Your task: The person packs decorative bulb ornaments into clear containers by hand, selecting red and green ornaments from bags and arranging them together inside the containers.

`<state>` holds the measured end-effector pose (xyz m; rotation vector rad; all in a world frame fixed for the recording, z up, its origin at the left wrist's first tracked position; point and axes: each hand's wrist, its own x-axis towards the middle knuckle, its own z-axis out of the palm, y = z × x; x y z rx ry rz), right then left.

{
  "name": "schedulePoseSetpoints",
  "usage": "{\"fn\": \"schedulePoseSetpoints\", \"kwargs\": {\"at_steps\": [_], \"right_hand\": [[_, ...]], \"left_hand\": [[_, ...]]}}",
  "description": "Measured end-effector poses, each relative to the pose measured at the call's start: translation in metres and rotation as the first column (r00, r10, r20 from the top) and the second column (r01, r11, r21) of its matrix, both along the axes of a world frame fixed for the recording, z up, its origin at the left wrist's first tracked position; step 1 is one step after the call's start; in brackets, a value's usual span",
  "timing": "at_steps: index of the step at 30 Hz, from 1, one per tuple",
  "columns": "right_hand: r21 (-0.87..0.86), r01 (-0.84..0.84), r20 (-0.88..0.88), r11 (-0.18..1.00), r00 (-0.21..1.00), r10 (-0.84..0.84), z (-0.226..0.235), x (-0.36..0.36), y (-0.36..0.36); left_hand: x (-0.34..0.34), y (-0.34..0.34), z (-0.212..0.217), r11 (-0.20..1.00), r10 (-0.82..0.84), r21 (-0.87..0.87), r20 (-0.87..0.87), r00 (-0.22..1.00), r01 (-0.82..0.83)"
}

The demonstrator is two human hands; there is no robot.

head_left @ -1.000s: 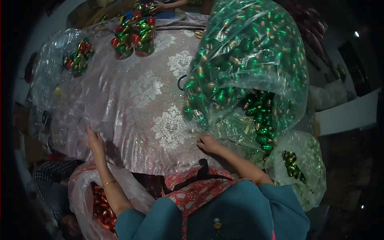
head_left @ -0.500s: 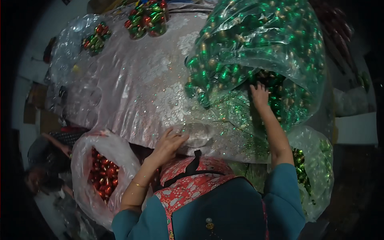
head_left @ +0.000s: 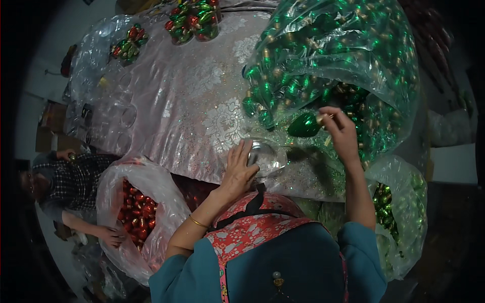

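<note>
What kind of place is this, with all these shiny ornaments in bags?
Probably a small workshop sorting or packing ornaments: a big clear plastic bag of green bulb-shaped ornaments, another clear bag of red ones, and a worktable under a pale floral cloth.

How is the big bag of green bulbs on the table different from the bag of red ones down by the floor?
The green bag lies on the table, bulging and very full; the red bag hangs lower beside the table's edge and looks smaller. The green bag holds green bulbs with gold caps; the red bag holds red ones. The right hand lifts one green bulb near the green bag, while another person's hand touches the red bag. Both are clear plastic.
</note>
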<state>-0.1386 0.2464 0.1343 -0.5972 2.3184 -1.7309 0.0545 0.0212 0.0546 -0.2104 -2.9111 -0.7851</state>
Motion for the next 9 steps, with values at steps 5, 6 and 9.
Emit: {"fn": "schedulePoseSetpoints", "kwargs": {"at_steps": [5,6,9], "right_hand": [[0.218,-0.043,-0.521,0.975,0.84,0.154,-0.019,0.063,-0.03],[0.208,-0.037,-0.455,0.977,0.881,0.13,-0.037,0.067,-0.038],[0.223,0.038,-0.53,0.974,0.843,0.088,-0.055,0.076,-0.035]], "left_hand": [[-0.021,0.001,0.001,0.99,-0.129,0.063,0.01,0.992,0.128],[-0.023,-0.002,-0.007,0.99,-0.132,0.04,-0.001,0.991,0.132],[-0.029,-0.009,-0.025,0.989,-0.144,-0.037,0.044,0.989,0.145]]}}
